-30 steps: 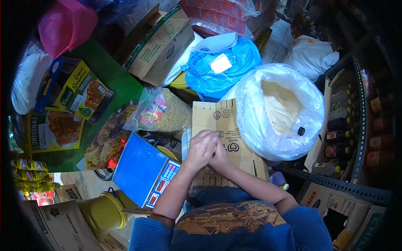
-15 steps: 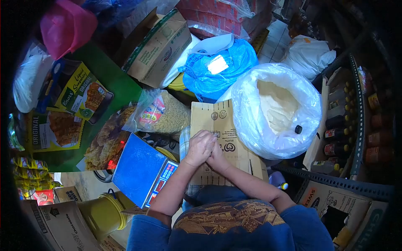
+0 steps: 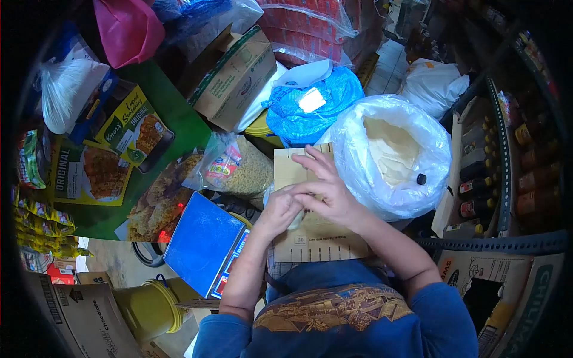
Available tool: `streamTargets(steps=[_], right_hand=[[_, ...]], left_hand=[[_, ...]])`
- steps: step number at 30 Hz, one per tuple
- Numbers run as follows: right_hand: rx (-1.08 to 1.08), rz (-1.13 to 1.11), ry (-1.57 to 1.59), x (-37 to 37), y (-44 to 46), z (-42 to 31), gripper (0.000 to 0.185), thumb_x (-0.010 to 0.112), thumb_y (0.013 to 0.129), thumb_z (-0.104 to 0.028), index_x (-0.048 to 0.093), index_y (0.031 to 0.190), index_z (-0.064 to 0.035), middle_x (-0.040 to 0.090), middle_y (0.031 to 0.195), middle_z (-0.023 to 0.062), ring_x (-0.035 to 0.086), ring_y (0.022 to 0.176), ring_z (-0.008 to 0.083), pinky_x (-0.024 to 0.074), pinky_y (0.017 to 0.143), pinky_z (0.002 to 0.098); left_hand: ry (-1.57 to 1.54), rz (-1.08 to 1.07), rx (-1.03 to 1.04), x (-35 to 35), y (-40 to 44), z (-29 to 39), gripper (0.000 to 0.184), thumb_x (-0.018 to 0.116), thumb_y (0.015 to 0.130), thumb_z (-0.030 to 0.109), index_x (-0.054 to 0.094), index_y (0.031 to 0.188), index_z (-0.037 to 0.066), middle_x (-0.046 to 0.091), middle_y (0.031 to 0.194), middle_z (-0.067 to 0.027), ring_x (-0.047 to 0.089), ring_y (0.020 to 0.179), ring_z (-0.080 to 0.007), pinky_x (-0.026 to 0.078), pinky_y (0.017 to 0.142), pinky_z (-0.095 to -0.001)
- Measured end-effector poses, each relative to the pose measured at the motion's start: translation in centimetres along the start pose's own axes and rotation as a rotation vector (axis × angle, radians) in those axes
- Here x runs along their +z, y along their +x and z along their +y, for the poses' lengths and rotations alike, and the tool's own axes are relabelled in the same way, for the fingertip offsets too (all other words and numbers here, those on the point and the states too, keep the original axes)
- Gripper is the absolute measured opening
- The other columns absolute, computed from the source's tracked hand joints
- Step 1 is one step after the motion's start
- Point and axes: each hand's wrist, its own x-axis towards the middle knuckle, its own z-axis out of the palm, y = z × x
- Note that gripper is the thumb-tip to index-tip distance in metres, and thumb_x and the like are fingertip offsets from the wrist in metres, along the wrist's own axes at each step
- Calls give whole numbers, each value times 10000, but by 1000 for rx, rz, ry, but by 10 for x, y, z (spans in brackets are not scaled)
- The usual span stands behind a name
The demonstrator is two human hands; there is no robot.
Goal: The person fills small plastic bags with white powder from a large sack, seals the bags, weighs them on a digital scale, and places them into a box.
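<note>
Above a flattened cardboard piece (image 3: 322, 241) on the lap, my two hands touch each other. My left hand (image 3: 279, 210) has its fingers curled against the other palm, with a small pale item partly visible beneath it that I cannot make out. Fingers apart and stretched upward, my right hand (image 3: 328, 191) rests its thumb side on the left one. Right of the hands stands an open clear plastic bag (image 3: 439, 143) of pale powder (image 3: 391, 152), with a black object (image 3: 421, 179) inside its rim. A blue-topped scale (image 3: 206, 241) lies left of the hands.
A bag of pasta (image 3: 248, 167) sits behind the scale. Farther back are a blue sack (image 3: 334, 101) and a cardboard box (image 3: 236, 83). Bottles (image 3: 474, 186) line the right shelf. A yellow bucket (image 3: 146, 307) stands at the lower left.
The clasped hands have loosened. My right hand has opened and risen, its fingers now spread. The view has shifted slightly, and more of the cardboard on the lap shows.
</note>
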Motion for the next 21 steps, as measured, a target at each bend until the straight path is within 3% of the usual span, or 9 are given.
streamTargets(steps=[1, 4, 6, 7, 8, 10, 13, 15, 21], right_hand=[[28, -23, -26, -3, 7, -11, 146, 694, 802, -180, 706, 934, -120, 487, 1384, 113, 304, 1387, 358, 194, 1110, 570], [-85, -122, -196, 8, 10, -12, 98, 680, 793, -158, 653, 872, -107, 528, 1282, 99, 348, 1356, 343, 194, 1092, 589], [-132, -91, -206, 14, 15, -14, 87, 669, 788, -146, 635, 861, -112, 555, 1169, 84, 426, 1268, 308, 234, 1064, 564], [-184, -51, -221, 16, 19, -15, 80, 658, 782, -134, 617, 849, -116, 582, 1056, 69, 504, 1181, 273, 274, 1036, 538], [-188, -58, -217, 18, 22, -14, 80, 658, 782, -134, 617, 849, -116, 582, 1056, 69, 504, 1181, 273, 274, 1036, 538], [-198, -134, -259, 20, 30, -12, 126, 644, 778, -128, 617, 900, -120, 582, 864, 34, 574, 901, 227, 354, 931, 472], [-333, -210, -244, 12, 50, -16, 127, 631, 785, -127, 615, 911, -123, 553, 742, 17, 538, 708, 226, 388, 836, 424], [-362, -180, -250, -8, 66, -30, 130, 633, 788, -103, 609, 915, -114, 565, 756, 27, 546, 705, 237, 400, 832, 426], [-311, 8, -180, -44, 86, -36, 120, 657, 808, -78, 598, 911, -89, 632, 822, 58, 600, 746, 256, 430, 854, 401]], left_hand=[[-81, -14, -80, 2, -3, -1, 304, 508, 973, 263, 616, 977, -21, 615, 913, -163, 614, 836, -310, 488, 743, -356], [-234, -75, -262, 0, -19, -11, 314, 596, 918, 250, 608, 1100, -6, 634, 1007, -125, 627, 937, -260, 486, 824, -345], [-572, -14, -389, 2, -29, -16, 501, 730, 816, 225, 533, 1227, 18, 588, 1128, -77, 553, 1082, -199, 436, 933, -329], [-517, 81, -365, 3, -27, -9, 793, 839, 687, 173, 410, 1342, 41, 505, 1249, -62, 454, 1186, -167, 368, 1014, -316], [-519, 89, -367, 5, -33, -14, 793, 839, 687, 173, 410, 1342, 41, 505, 1249, -62, 454, 1186, -167, 368, 1014, -316], [-564, 78, -393, 13, -47, -32, 950, 879, 618, 149, 336, 1389, 40, 457, 1294, -85, 420, 1231, -183, 351, 1035, -328], [-541, 95, -503, 24, -61, -39, 933, 876, 632, 143, 351, 1396, 33, 501, 1263, -83, 457, 1209, -191, 373, 1019, -329], [-607, 115, -581, 31, -64, -38, 921, 873, 641, 143, 357, 1395, 28, 519, 1256, -81, 476, 1194, -187, 387, 1008, -327], [-587, 306, -439, 23, -61, -27, 760, 856, 690, 128, 469, 1331, -1, 589, 1203, -82, 550, 1106, -154, 432, 966, -299]])
